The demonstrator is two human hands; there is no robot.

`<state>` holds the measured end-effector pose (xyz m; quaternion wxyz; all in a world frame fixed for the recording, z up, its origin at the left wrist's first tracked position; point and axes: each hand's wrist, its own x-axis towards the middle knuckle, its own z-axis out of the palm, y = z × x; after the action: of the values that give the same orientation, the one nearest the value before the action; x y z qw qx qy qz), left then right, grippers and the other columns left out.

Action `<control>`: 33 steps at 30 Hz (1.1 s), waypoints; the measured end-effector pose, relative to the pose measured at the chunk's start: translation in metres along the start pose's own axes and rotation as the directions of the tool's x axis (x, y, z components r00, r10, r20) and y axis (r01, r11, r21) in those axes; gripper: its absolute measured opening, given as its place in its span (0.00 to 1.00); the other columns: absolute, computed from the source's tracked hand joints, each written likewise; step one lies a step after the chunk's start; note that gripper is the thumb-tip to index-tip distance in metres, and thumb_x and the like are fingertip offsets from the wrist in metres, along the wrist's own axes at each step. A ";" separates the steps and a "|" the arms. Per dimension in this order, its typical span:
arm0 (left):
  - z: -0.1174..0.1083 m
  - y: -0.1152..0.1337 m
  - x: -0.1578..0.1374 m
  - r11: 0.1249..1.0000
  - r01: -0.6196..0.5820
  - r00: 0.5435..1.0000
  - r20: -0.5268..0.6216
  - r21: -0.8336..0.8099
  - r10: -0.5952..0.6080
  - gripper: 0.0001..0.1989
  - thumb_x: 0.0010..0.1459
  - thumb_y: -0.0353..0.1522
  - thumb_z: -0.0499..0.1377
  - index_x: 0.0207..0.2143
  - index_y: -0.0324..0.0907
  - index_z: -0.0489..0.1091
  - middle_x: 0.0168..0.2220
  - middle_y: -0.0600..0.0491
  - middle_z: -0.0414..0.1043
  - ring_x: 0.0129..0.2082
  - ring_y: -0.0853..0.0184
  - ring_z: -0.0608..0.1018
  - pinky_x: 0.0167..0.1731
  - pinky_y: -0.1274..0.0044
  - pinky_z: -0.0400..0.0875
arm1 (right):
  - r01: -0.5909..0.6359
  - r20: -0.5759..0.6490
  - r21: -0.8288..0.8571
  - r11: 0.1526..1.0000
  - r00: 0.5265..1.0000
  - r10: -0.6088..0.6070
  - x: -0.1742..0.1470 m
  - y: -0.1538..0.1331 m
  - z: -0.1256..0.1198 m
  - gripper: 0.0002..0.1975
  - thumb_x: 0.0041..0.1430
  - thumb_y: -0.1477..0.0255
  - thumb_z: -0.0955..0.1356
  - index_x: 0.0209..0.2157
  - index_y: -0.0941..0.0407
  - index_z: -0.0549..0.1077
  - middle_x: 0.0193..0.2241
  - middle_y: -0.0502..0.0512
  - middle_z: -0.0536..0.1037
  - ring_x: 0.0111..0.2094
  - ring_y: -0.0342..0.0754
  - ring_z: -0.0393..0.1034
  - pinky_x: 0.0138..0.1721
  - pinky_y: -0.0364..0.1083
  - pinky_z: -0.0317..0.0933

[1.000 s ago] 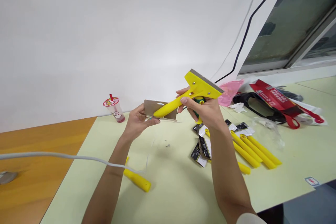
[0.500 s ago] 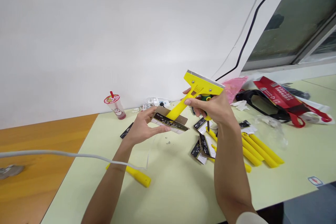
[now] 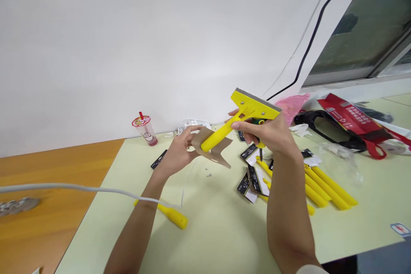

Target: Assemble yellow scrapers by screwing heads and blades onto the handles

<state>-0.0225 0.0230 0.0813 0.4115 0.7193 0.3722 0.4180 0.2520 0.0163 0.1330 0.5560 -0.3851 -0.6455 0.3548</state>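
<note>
My right hand (image 3: 272, 132) pinches a yellow scraper (image 3: 253, 107) near its neck, the wide blade end tilted up to the right. Tucked in the same hand is a screwdriver (image 3: 260, 143) with a green and yellow handle, its dark shaft pointing down. My left hand (image 3: 178, 152) grips a folded cardboard sleeve (image 3: 220, 152) by its left side, brown inner face showing. The scraper's handle end lies against the spread cardboard; I cannot tell whether it passes through. Below my left forearm lies another yellow handle (image 3: 175, 217). Tiny metal bits (image 3: 208, 175) lie between my arms.
Right of my hands are several yellow handles (image 3: 334, 186) and black-and-white cards (image 3: 257, 180). A drink cup (image 3: 146, 129) stands by the wall. A red bag (image 3: 349, 115) and a pink bag (image 3: 293, 105) lie at the back right. A white cable (image 3: 80, 187) crosses over my left forearm.
The cardboard sleeve has turned and spread, so its brown inside faces me instead of the black printed side. My left fingers have shifted on it. The view has swung slightly left.
</note>
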 end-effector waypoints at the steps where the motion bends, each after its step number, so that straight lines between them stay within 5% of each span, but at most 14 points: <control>1: -0.001 -0.002 0.001 0.999 0.032 0.999 0.033 -0.021 -0.032 0.31 0.55 0.37 0.77 0.60 0.48 0.74 0.47 0.49 0.85 0.46 0.57 0.85 0.49 0.67 0.80 | -0.001 0.007 -0.001 1.000 1.000 0.001 -0.001 -0.001 -0.001 0.21 0.52 0.59 0.85 0.43 0.55 0.87 0.18 0.47 0.76 0.14 0.41 0.62 0.11 0.42 0.55; 6: 0.000 -0.016 0.010 0.952 0.153 0.979 0.169 -0.265 -0.110 0.20 0.51 0.39 0.80 0.41 0.42 0.79 0.38 0.48 0.85 0.38 0.59 0.86 0.42 0.69 0.79 | 0.019 -0.042 0.007 1.000 0.999 -0.019 0.000 -0.001 -0.002 0.21 0.52 0.59 0.85 0.42 0.56 0.87 0.20 0.49 0.77 0.14 0.41 0.63 0.09 0.42 0.55; 14: 0.012 -0.007 0.012 0.813 0.087 0.989 -0.048 -0.576 -0.140 0.24 0.54 0.41 0.78 0.51 0.42 0.81 0.50 0.44 0.85 0.50 0.56 0.85 0.47 0.69 0.80 | 0.084 -0.280 0.046 0.995 0.958 -0.068 0.003 -0.006 0.010 0.19 0.54 0.59 0.85 0.40 0.57 0.85 0.20 0.49 0.76 0.15 0.42 0.65 0.09 0.42 0.54; 22: 0.020 0.018 -0.001 0.782 -0.083 0.967 -0.238 -0.618 -0.085 0.21 0.69 0.42 0.66 0.60 0.44 0.77 0.58 0.44 0.81 0.59 0.53 0.82 0.56 0.63 0.80 | 0.097 -0.321 0.126 0.987 0.946 -0.052 0.007 -0.003 0.035 0.19 0.54 0.59 0.85 0.40 0.56 0.85 0.31 0.55 0.84 0.16 0.41 0.68 0.09 0.42 0.56; 30: 0.037 0.005 0.006 0.741 -0.345 0.819 -0.570 -0.576 -0.061 0.25 0.62 0.42 0.75 0.57 0.44 0.78 0.59 0.46 0.81 0.57 0.61 0.82 0.57 0.73 0.76 | 0.146 -0.420 0.180 0.973 0.906 -0.058 0.010 0.004 0.080 0.22 0.53 0.55 0.84 0.39 0.56 0.83 0.35 0.53 0.84 0.13 0.36 0.62 0.10 0.41 0.54; 33: 0.030 0.002 0.006 0.783 -0.328 0.814 -0.578 -0.528 -0.049 0.22 0.59 0.42 0.77 0.51 0.44 0.79 0.49 0.51 0.83 0.47 0.67 0.83 0.48 0.77 0.77 | 0.118 -0.376 0.195 0.974 0.926 -0.037 0.011 0.007 0.084 0.24 0.52 0.52 0.83 0.39 0.56 0.82 0.35 0.54 0.84 0.12 0.35 0.58 0.10 0.42 0.51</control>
<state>0.0077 0.0196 0.0754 0.4572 0.4193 0.2656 0.7380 0.1686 0.0263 0.1208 0.7195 -0.3571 -0.5019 0.3207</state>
